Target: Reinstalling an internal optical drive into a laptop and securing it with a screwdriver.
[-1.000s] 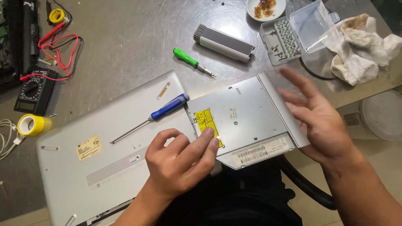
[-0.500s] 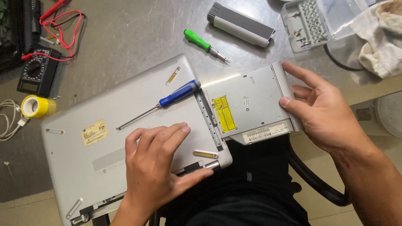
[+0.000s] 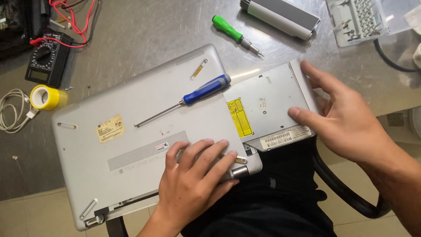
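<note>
A silver laptop (image 3: 131, 131) lies upside down on a metal table. My left hand (image 3: 195, 177) presses flat on its near right corner. A thin silver optical drive (image 3: 267, 107) with a yellow label sticks out of the laptop's right side. My right hand (image 3: 346, 118) grips the drive's outer end, thumb on top and fingers along the bezel. A blue-handled screwdriver (image 3: 193, 96) rests on the laptop's base next to the drive.
A green screwdriver (image 3: 234, 34) and a grey bar-shaped part (image 3: 280, 16) lie at the back. A clear screw-bit case (image 3: 364, 19) sits far right. At the left are a multimeter (image 3: 44, 61) with red leads, a yellow tape roll (image 3: 44, 97) and a white cable (image 3: 13, 112).
The drive now sits farther inside the laptop's side than a second ago. My left hand shifted from the drive's seam to the laptop's near corner. My right hand closed on the drive's end.
</note>
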